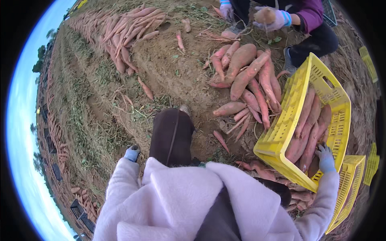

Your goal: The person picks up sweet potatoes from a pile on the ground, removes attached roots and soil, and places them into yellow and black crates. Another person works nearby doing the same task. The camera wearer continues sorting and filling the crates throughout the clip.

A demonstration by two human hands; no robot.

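My right hand (pixel 325 159), in a grey-blue glove, reaches into a tilted yellow plastic crate (pixel 339 132). It rests against the sweet potatoes (pixel 310 132) lying lengthwise inside; whether it grips one is hidden by the back of the hand. Beside my dark-trousered knee (pixel 172 135), my left hand (pixel 132 153) hangs low over the soil. Its glove is blue with dark fingertips, and its fingers are too small and turned away to read. Just beyond the crate's left side lies a heap of large sweet potatoes (pixel 247 72).
Opposite me crouches a co-worker, whose gloved hand (pixel 273 19) holds a sweet potato (pixel 265 15). A second yellow crate (pixel 346 189) stands behind my right arm. More sweet potatoes (pixel 135 24) form a long row at upper left; loose ones (pixel 221 141) and cut vines (pixel 108 126) litter the ground.
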